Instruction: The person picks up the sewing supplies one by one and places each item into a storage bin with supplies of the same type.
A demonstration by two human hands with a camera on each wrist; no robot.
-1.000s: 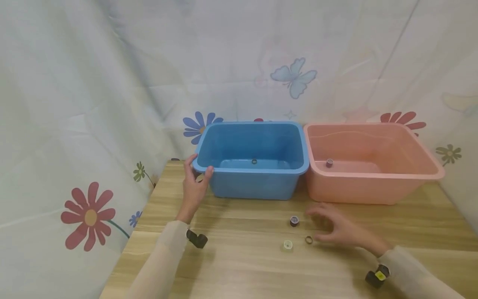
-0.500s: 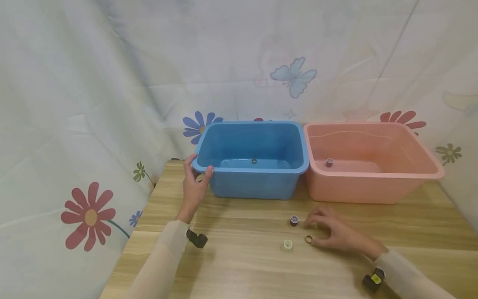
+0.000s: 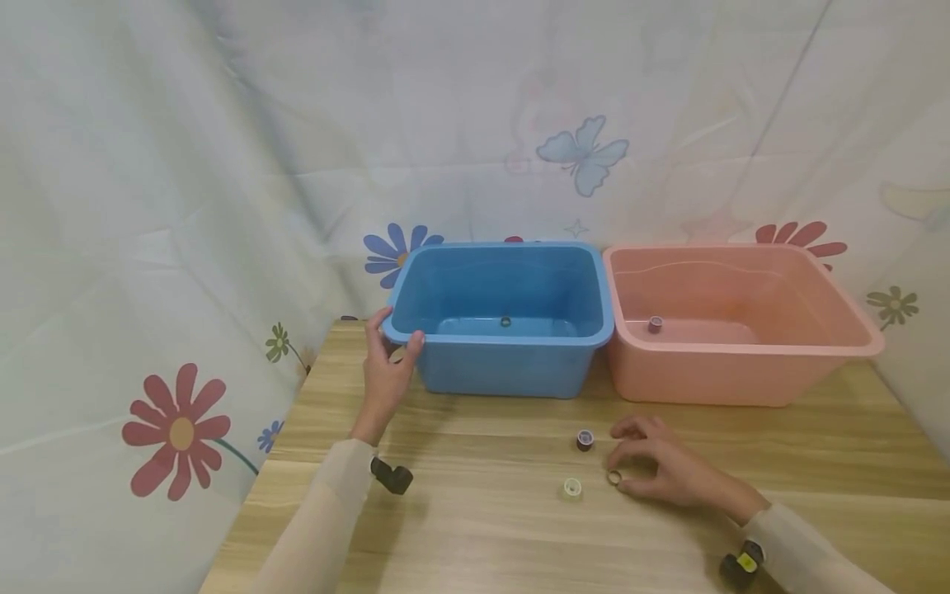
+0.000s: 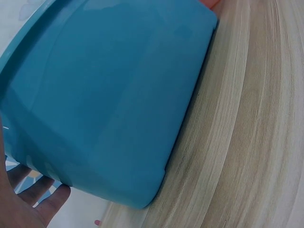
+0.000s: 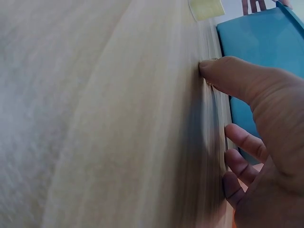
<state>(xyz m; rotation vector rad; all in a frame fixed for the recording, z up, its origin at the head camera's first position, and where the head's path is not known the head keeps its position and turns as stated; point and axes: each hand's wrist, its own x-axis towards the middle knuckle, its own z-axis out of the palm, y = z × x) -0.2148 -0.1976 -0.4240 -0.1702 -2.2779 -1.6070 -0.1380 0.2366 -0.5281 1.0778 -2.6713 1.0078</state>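
Ring lay inside the blue bin my left hand gripped; in front, my right hand pinched a second ring; two cylinders seemingly remained.

The blue bin and pink bin are smooth, glossy plastic; the ring looks metallic; the counter, wood-grained; the backdrop, creased cloth.

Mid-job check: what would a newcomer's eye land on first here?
Most likely the two big bins at the back of the table: a blue bin and, to its right, a pink bin. Next, the left hand holding the blue bin's near-left corner, and the right hand with its fingertips at a small ring in front of the bins.
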